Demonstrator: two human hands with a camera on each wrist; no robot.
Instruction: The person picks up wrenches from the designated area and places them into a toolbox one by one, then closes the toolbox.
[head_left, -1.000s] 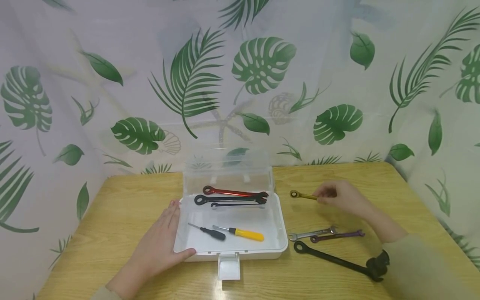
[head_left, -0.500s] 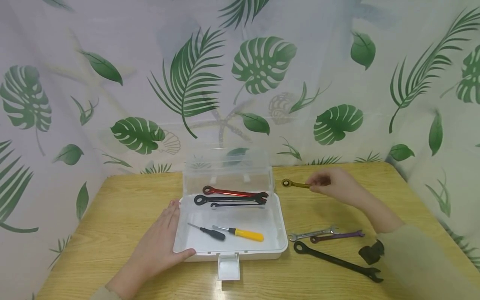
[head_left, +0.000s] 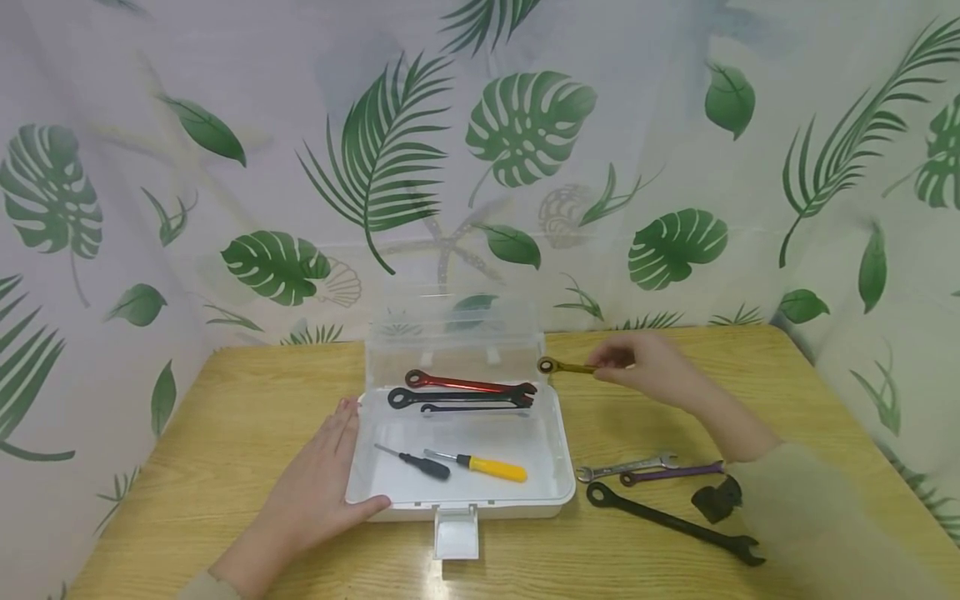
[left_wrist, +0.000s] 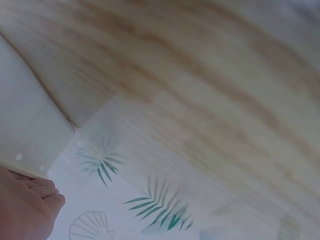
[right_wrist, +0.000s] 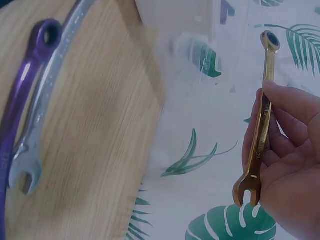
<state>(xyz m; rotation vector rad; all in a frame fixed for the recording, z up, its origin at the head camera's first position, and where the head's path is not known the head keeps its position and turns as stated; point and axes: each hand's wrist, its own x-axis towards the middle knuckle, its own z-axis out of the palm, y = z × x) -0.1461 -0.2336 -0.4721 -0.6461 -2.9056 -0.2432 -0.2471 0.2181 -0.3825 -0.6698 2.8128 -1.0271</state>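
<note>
In the head view my right hand (head_left: 647, 367) pinches a gold combination wrench (head_left: 570, 367) by its shank, ring end pointing left toward the box's raised lid. The right wrist view shows the thumb across the wrench's shank and its open end near the palm. My left hand (head_left: 311, 479) lies with extended fingers along the left side of a white toolbox (head_left: 566, 492), thumb over the front rim. Inside the box lie a red wrench (head_left: 457, 383), a black wrench (head_left: 450, 398), a thin dark wrench (head_left: 472, 408), a black screwdriver (head_left: 426, 465) and a yellow screwdriver (head_left: 495, 469).
Right of the box lie a silver wrench (head_left: 626, 468), a purple wrench (head_left: 675, 472) and a long black wrench (head_left: 667, 518). A black object (head_left: 716, 498) appears beside the right sleeve. The clear lid (head_left: 457, 333) stands raised, and a leaf-patterned cloth (head_left: 480, 167) hangs behind the table.
My right hand has carried the gold wrench left and slightly away from me, nearer the raised lid. The left hand and the box have stayed in place.
</note>
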